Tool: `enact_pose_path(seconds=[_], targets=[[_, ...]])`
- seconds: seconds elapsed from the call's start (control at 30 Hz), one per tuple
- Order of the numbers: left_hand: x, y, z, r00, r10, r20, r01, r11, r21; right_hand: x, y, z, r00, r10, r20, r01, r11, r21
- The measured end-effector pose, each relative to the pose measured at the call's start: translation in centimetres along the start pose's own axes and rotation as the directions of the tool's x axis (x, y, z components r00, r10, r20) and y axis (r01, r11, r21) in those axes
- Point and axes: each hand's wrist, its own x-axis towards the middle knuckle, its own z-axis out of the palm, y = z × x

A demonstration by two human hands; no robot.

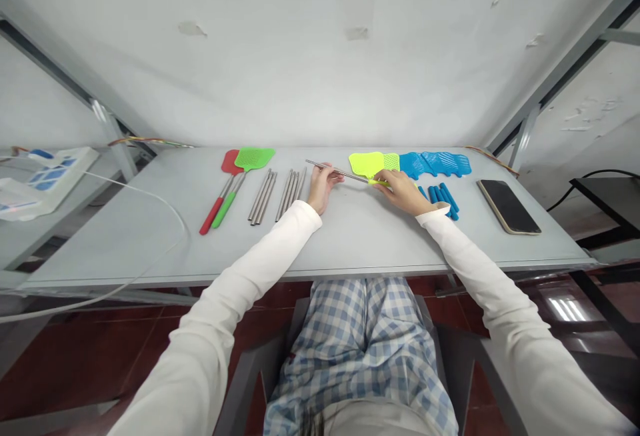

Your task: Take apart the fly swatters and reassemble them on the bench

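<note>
My left hand [323, 188] is closed around a thin metal rod [353, 175] above the middle of the table. The rod slants down to the right, where its end meets a yellow-green handle grip [376, 183]. My right hand [401, 191] pinches that grip; its far part is hidden under the fingers. Just behind the right hand lie yellow-green fly swatter heads [364, 163], with overlapping blue fly swatter heads [435, 163] to their right. Several blue handle grips [444, 200] rest beside my right wrist, partly covered by it.
Left of my hands lie two bundles of metal rods [263, 199]. Farther left are a red-handled swatter [214, 213] and a green swatter [227, 204], their heads overlapping. A phone [509, 207] lies at the right. A white cable [176, 216] crosses the left side, near a power strip [50, 179].
</note>
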Motion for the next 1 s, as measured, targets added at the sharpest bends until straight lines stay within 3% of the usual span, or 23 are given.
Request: enact_pose_path(seconds=[0.27, 0.47, 0.73, 0.87, 1.0], targets=[[0.1, -0.1, -0.1, 0.999, 0.042, 0.033, -0.044, 0.997, 0.058, 0.1, -0.3, 0.0, 0.998, 0.024, -0.053, -0.022, 0.999, 0.045], [-1.3, -0.2, 0.6, 0.955, 0.011, 0.296, -0.062, 0.985, 0.163, 0.2, -1.3, 0.4, 0.993, 0.022, -0.118, -0.013, 0.997, 0.077], [-1.6, 0.0, 0.8, 0.91, -0.081, 0.408, -0.028, 0.967, 0.255, 0.9, -3.1, 1.0, 0.989, 0.091, -0.118, -0.067, 0.978, 0.196], [-1.7, 0.0, 0.9, 0.926, -0.068, 0.373, -0.046, 0.956, 0.289, 1.1, -2.9, 0.8, 0.999, 0.016, -0.048, -0.006, 0.982, 0.188], [-1.2, 1.0, 0.3, 0.965, -0.028, 0.259, -0.034, 0.972, 0.232, 1.2, -1.8, 1.0, 0.99, 0.052, -0.133, -0.037, 0.993, 0.112]])
